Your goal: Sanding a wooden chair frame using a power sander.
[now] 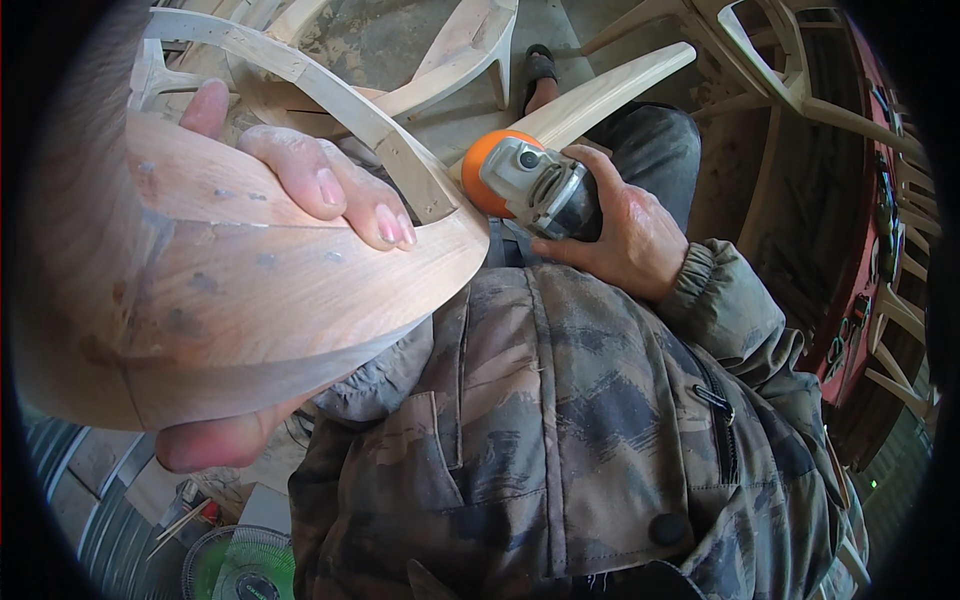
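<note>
A pale wooden chair frame with a broad curved back (260, 270) fills the left side, close to me. Grey filler spots dot its surface. My left hand (305, 175) is wrapped round this piece, with dusty fingers over the top and another part of the hand showing beneath it. In my right hand (635, 230) is an angle grinder (545, 185), gripped around its body. An orange disc (490, 170) at its head sits beside the frame's curved rail joint; whether they touch, I cannot tell. A tapered chair leg (620, 95) extends beyond the grinder.
Other wooden chair frames (465, 50) stand on the floor ahead, with more at the upper right (790, 60). A red-edged bench (850, 310) holding small tools is on the right. At the lower left stands a round fan (240, 565) with green parts.
</note>
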### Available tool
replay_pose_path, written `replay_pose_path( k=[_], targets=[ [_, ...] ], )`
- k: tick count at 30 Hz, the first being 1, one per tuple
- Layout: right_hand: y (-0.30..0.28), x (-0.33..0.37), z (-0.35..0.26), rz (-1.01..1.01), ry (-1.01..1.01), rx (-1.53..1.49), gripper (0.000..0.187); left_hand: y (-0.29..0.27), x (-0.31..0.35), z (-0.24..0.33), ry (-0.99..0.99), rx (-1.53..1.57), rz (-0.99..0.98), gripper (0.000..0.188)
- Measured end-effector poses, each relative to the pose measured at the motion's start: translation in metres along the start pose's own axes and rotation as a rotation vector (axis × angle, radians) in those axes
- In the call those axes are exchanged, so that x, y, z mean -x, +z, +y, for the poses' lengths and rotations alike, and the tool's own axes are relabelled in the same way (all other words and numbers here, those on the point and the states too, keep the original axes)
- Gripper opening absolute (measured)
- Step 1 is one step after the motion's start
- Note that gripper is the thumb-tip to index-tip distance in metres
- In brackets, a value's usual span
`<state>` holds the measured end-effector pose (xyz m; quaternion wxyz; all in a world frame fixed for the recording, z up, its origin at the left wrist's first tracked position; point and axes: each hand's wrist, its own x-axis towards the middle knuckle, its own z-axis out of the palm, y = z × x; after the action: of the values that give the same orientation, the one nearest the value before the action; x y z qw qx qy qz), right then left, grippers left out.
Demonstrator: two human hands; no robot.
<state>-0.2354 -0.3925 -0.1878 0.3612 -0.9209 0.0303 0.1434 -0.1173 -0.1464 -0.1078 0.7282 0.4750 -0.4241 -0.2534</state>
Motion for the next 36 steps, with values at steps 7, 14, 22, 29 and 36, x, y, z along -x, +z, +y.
replay_pose_path(
  k=[7,14,22,29,36],
  targets=[
    [-0.004,0.0,0.003,-0.002,0.068,-0.005,0.087,-0.011,0.012,-0.012,0.182,0.086,-0.016,0.131],
    [-0.022,0.003,0.029,0.139,0.076,-0.021,0.088,-0.012,0.01,-0.005,0.139,0.222,0.077,0.127],
    [-0.072,-0.01,0.109,0.519,0.25,-0.042,0.079,-0.016,0.011,0.002,0.12,0.215,0.125,0.124],
    [-0.041,0.0,0.057,0.486,0.012,-0.098,0.078,-0.046,0.0,0.005,0.178,0.246,0.152,0.119],
    [-0.016,0.004,0.007,0.285,-0.146,-0.058,0.08,-0.053,-0.005,0.022,0.204,0.125,0.469,0.118]
  ],
)
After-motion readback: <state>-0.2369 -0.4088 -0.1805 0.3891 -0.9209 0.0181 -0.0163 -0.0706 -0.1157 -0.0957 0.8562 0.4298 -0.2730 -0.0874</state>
